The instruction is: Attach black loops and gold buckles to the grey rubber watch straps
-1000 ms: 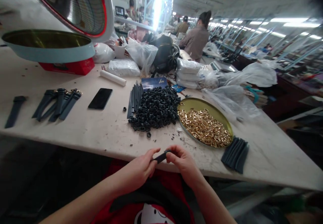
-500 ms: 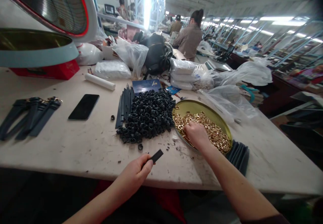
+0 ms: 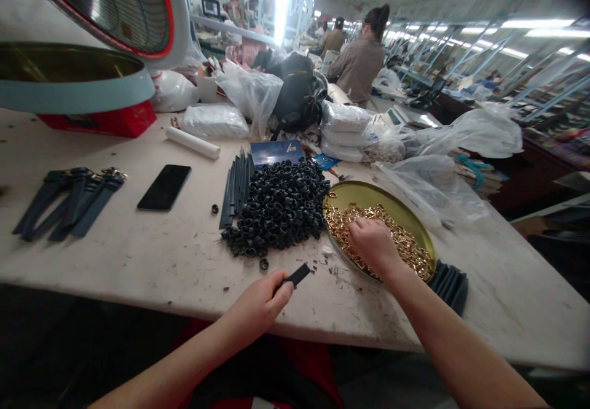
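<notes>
My left hand (image 3: 265, 301) pinches a short dark strap end (image 3: 298, 273) between thumb and fingers, above the table's front part. The rest of that strap is hidden by the hand. Over on the right, my right hand (image 3: 374, 246) reaches into a round gold-coloured tray (image 3: 364, 193) of small gold metal buckles (image 3: 408, 246). Its fingers are curled down among them, and what they grip, if anything, is hidden. Left of the tray lies a heap of small dark loops (image 3: 286, 206). Dark strips (image 3: 236, 185) lie along its left side.
Finished-looking dark straps with gold buckles (image 3: 76, 203) and a phone (image 3: 165, 188) lie at left. A fan (image 3: 115, 10) stands behind them. More dark straps (image 3: 452, 286) lie partly beneath the tray. Plastic bags (image 3: 424, 188) and a black backpack (image 3: 297, 89) line the back. A person (image 3: 357, 68) works beyond.
The whole view has shifted, so the table things appear a little further right. My left hand still holds the strap, and my right hand is still among the buckles.
</notes>
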Demonstrator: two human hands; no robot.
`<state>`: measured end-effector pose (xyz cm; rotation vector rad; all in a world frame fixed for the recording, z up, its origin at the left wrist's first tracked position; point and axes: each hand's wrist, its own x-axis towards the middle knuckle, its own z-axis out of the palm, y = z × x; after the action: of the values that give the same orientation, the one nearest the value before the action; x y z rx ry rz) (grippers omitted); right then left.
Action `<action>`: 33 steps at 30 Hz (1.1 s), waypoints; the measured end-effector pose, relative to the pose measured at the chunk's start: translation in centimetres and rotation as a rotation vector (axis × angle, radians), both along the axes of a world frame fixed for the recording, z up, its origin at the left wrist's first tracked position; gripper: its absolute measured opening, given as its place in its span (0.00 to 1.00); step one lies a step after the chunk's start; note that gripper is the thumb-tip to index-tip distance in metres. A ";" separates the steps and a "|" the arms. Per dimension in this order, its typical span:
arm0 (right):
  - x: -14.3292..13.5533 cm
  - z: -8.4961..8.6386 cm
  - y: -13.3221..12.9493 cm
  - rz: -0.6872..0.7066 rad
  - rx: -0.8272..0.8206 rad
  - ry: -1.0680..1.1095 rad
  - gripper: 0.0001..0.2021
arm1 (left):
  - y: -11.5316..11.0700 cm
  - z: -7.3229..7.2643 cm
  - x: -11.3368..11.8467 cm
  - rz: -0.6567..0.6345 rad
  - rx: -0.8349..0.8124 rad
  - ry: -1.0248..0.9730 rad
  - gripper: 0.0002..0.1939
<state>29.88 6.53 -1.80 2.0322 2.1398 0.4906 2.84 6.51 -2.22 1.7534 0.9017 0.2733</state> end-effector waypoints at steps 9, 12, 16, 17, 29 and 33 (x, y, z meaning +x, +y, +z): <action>-10.6 2.0 -5.6 -0.069 0.058 1.334 0.09 | -1.6 0.3 0.3 0.169 0.014 -0.154 0.13; -12.2 1.9 -6.5 -0.170 -0.138 1.751 0.14 | -2.5 1.0 -1.1 0.136 0.157 -0.028 0.12; -13.1 1.4 -7.2 -0.230 -0.157 1.987 0.15 | -3.4 1.6 -2.7 0.062 0.217 0.061 0.11; -13.4 1.2 -7.5 -0.237 -0.148 2.012 0.17 | -3.5 1.7 -2.9 0.040 0.206 0.053 0.11; -16.9 0.4 -9.8 -0.256 -0.041 1.972 0.13 | -4.6 1.8 -3.3 0.111 0.028 -0.123 0.08; -17.0 -0.2 -9.8 -0.282 -0.035 1.956 0.12 | -4.4 1.1 -3.5 0.081 -0.080 -0.150 0.13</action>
<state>12.87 -3.28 -1.99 2.9292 1.8614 -2.4225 -0.66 2.15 -1.07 1.6033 0.8638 0.4108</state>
